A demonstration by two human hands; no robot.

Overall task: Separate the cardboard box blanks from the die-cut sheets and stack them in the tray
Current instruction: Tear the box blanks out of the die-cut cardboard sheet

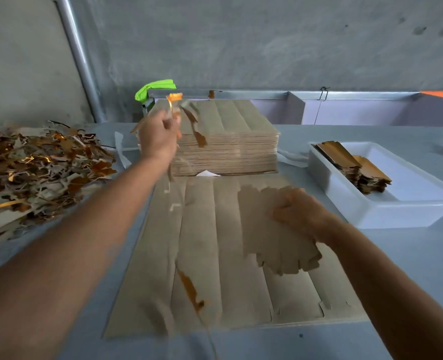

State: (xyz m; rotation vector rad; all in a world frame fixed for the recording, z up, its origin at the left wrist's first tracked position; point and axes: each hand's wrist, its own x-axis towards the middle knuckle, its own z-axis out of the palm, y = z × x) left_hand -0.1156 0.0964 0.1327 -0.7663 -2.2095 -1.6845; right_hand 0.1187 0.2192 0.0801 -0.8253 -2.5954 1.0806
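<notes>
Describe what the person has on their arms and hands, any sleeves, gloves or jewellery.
Nothing is worn on either. The left hand and right hand are bare, without gloves, and both forearms are uncovered as far as the picture shows. No watch, ring or bracelet is visible, though motion blurs the left hand.

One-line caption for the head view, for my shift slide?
Left hand lifts scrap strips; right hand holds box blanks beside the tray.

Readable text: none in this view.
Flat brown die-cut cardboard sheet [202, 255] under the hands: plain, only cut lines, no print.
Tall stack of brown cardboard sheets [228, 141] beyond the left hand's grip: unmarked faces and edges.
White rectangular plastic tray [371, 211] to the right of the right hand's grip: no label or number visible.
</notes>
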